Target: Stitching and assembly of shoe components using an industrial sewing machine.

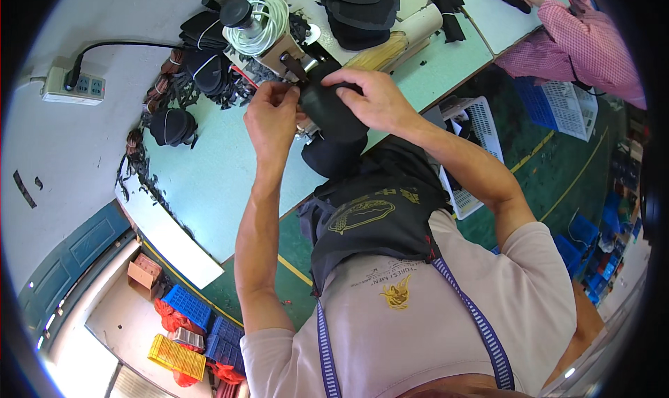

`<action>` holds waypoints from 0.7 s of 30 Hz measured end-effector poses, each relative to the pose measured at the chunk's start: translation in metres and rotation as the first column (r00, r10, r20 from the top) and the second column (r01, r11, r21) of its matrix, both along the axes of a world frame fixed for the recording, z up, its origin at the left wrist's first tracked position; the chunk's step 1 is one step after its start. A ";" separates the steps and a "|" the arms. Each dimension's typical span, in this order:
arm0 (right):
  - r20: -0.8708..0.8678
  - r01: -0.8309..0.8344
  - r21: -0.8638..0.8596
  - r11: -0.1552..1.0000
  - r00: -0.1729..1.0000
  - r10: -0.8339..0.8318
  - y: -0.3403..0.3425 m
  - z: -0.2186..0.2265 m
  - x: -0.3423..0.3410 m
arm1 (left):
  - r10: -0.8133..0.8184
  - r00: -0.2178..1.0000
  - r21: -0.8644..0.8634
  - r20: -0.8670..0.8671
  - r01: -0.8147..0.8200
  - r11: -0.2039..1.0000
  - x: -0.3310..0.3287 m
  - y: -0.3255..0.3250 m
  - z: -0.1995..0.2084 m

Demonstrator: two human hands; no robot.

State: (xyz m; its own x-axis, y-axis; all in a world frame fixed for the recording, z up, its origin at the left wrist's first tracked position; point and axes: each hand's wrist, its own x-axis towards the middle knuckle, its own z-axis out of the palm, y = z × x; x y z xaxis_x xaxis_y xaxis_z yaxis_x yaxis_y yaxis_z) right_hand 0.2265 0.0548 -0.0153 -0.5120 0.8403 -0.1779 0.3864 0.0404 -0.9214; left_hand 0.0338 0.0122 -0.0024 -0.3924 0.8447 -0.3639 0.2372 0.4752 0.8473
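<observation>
A smooth black curved piece of material (326, 111) lies at the head of a sewing machine (282, 55) on the table. My left hand (273, 118) is closed, thumb and forefinger pinched at the piece's left edge, close to the machine's metal parts. On the other side, my right hand (376, 100) grips the piece's upper right, forefinger along its top and thumb bent against it. A second rounded black part (336, 154) hangs just below, over the table's front edge; whether it joins the held piece I cannot tell. The machine's needle area is hidden.
A stack of black pieces (359, 11) lies beyond my right hand. Tied black bundles (173, 126) and scraps line the table's left. A pale cord coil (259, 27) sits on the machine. A white crate (481, 129) stands right; a pink-sleeved person (592, 39) works far right.
</observation>
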 end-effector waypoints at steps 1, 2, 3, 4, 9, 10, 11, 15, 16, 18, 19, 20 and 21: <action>0.030 0.025 0.160 0.987 0.999 -0.030 0.001 0.002 0.004 | 0.011 0.999 0.044 0.047 -0.013 0.999 0.002 0.000 -0.005; -0.011 0.041 0.140 0.989 0.999 -0.039 0.000 0.009 0.006 | 0.010 0.999 0.044 0.048 -0.013 0.999 0.001 -0.003 -0.008; -0.010 0.040 0.139 0.989 0.999 -0.039 -0.004 0.011 0.008 | 0.011 0.996 0.058 0.087 -0.016 0.998 -0.001 -0.009 -0.008; -0.081 0.035 0.086 0.996 0.996 -0.028 -0.006 0.012 0.011 | 0.002 0.992 0.072 0.127 -0.012 0.997 -0.003 -0.012 -0.006; -0.263 0.009 -0.156 0.988 0.964 -0.050 -0.025 0.009 0.005 | -0.082 0.939 -0.083 0.333 0.116 0.990 -0.014 -0.025 0.004; -0.287 0.009 -0.266 0.964 0.954 -0.088 -0.030 0.008 -0.001 | -0.101 0.960 -0.087 0.261 0.128 0.988 -0.018 -0.023 0.002; -0.307 0.005 -0.372 0.928 0.943 -0.128 -0.033 0.008 -0.006 | -0.121 0.975 -0.093 0.187 0.140 0.986 -0.021 -0.021 0.001; -0.327 -0.013 -0.658 0.753 0.906 -0.270 -0.041 -0.006 -0.017 | -0.236 0.937 -0.168 -0.256 0.198 0.966 -0.027 -0.005 0.008; -0.326 -0.015 -0.659 0.752 0.907 -0.268 -0.041 -0.005 -0.020 | -0.297 0.894 -0.201 -0.334 0.240 0.950 -0.030 0.000 0.013; -0.354 -0.046 -0.746 0.664 0.872 -0.338 -0.041 0.000 -0.024 | -0.373 0.804 -0.219 -0.463 0.304 0.927 -0.032 0.010 0.014; -0.354 -0.048 -0.747 0.663 0.873 -0.336 -0.040 -0.002 -0.023 | -0.372 0.805 -0.220 -0.462 0.302 0.928 -0.029 0.013 0.007; -0.262 0.063 -0.520 0.852 0.938 -0.229 -0.036 -0.004 -0.023 | -0.310 0.811 -0.160 -0.495 0.265 0.951 -0.022 0.014 0.000; -0.134 0.121 -0.231 0.965 0.979 -0.155 -0.033 -0.006 -0.022 | -0.246 0.815 -0.098 -0.525 0.229 0.968 -0.015 0.013 -0.006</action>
